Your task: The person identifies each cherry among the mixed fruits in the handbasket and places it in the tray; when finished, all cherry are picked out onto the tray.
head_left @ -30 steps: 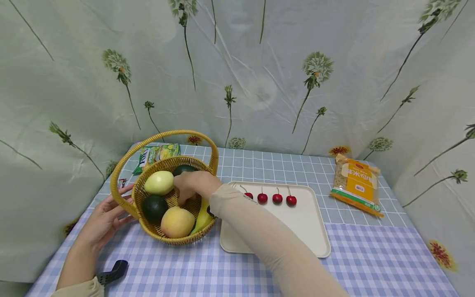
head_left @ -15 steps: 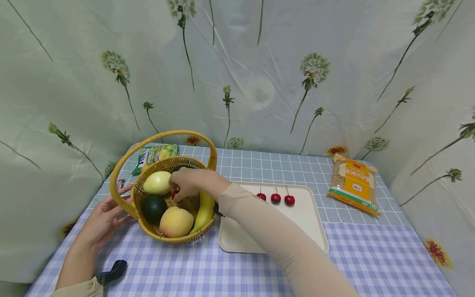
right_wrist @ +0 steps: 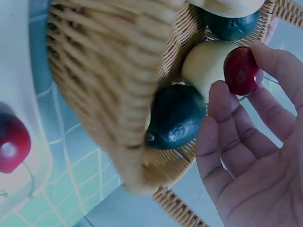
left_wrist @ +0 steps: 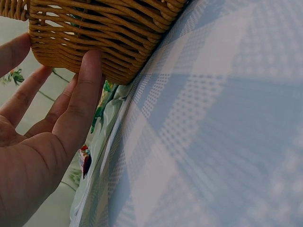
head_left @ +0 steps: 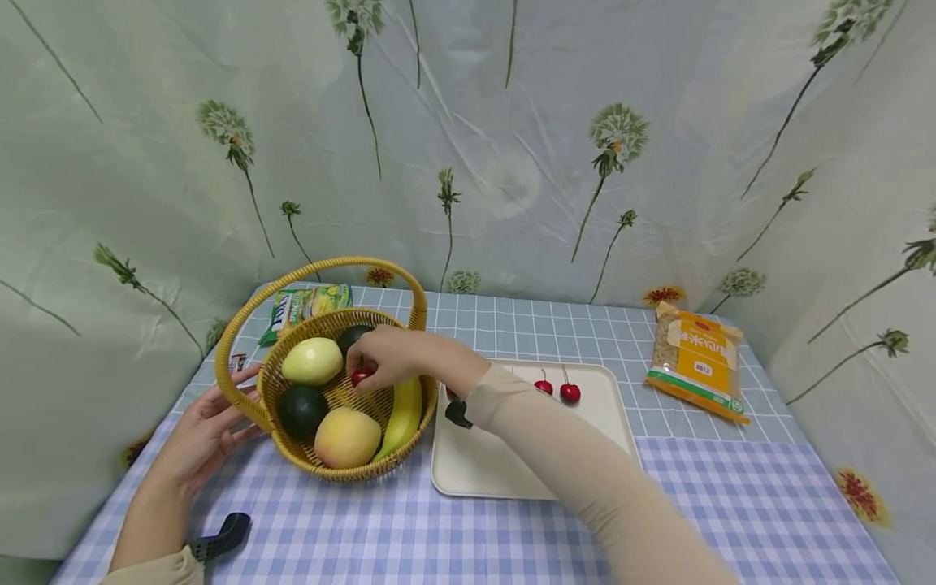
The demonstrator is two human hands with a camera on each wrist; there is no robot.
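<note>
My right hand (head_left: pixel 380 357) pinches a red cherry (right_wrist: pixel 242 71) between thumb and fingers, over the inside of a yellow wicker basket (head_left: pixel 329 471). Within the basket lie a pale yellow-green fruit (head_left: pixel 312 361), two dark green fruits, one at the back (head_left: pixel 354 336) and one at the front left (head_left: pixel 302 413), a peach (head_left: pixel 348 437) and a banana (head_left: pixel 404 414). Against the basket's left side rest the extended fingertips of my left hand (head_left: pixel 201 435). To the right, a cream tray (head_left: pixel 497 471) bears red cherries (head_left: pixel 570 393), some partly hidden by my right arm.
Behind the basket lies a green snack bag (head_left: pixel 307 309), with a small red wrapper (head_left: pixel 237 361) to its left. An orange and clear food packet (head_left: pixel 698 361) lies at the right rear. The basket's tall handle (head_left: pixel 351 262) arches over its opening.
From deeper inside the basket, my right hand has risen and shifted slightly right, and the cherry in its fingers has come into sight. My left hand stays at the basket's side.
</note>
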